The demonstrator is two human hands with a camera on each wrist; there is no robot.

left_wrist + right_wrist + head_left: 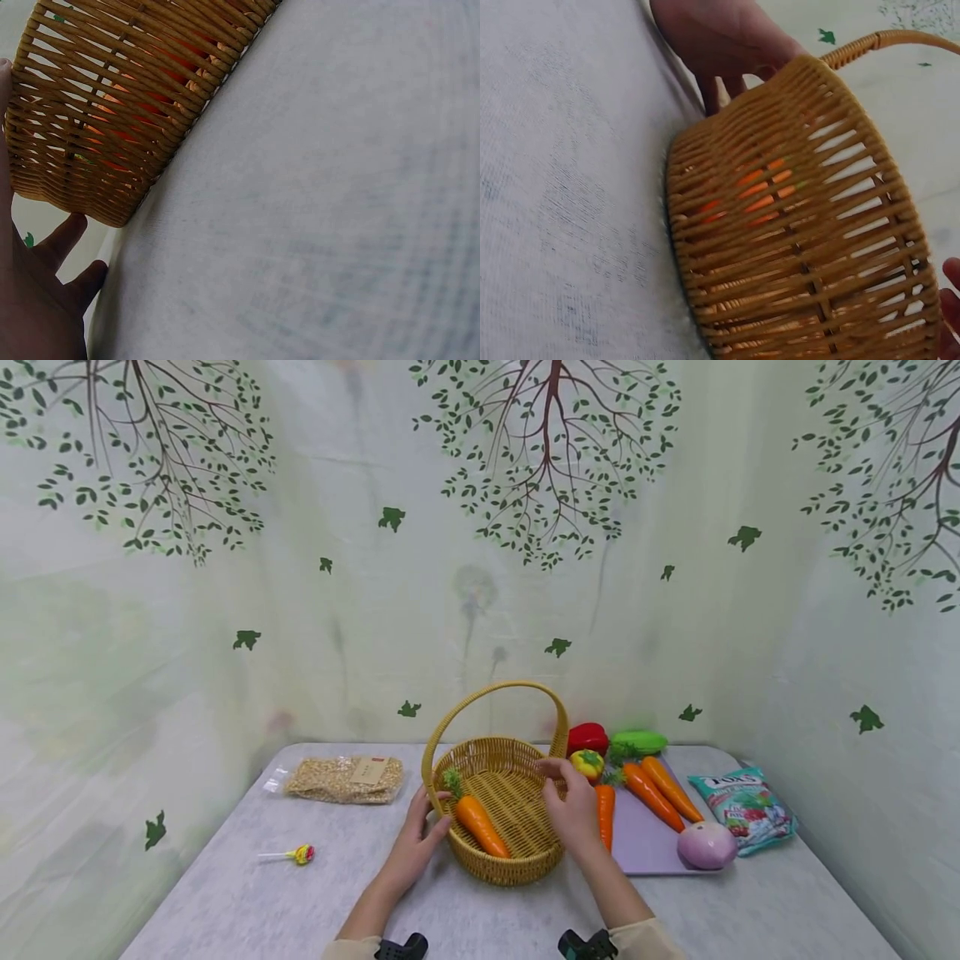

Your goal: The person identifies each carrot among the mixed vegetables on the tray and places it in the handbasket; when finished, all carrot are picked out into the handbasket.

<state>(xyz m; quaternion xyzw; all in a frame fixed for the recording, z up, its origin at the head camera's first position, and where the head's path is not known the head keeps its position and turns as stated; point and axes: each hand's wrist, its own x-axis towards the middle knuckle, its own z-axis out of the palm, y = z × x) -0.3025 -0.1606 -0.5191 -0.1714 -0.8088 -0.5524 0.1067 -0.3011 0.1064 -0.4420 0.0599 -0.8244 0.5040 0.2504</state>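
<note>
A round wicker basket (504, 870) with a tall arched handle stands at the table's front middle. Inside it, on the left, lies an orange carrot (482, 827) with a green top; its orange shows through the weave in both wrist views. My left hand (414, 837) holds the basket's left side by the handle's base, thumb near the rim and some fingers spread low beside the wall (97, 135). Over the right rim, my right hand (573, 806) has loosely bent fingers (950, 311), with nothing seen between them.
Right of the basket, a purple board (645, 852) bears several carrots (651, 795) and a purple onion (707, 846). Peppers (587, 738) and a green vegetable (639, 742) lie behind, a teal snack bag (750, 810) further right. A grain packet (341, 779) and lollipop (300, 855) lie left.
</note>
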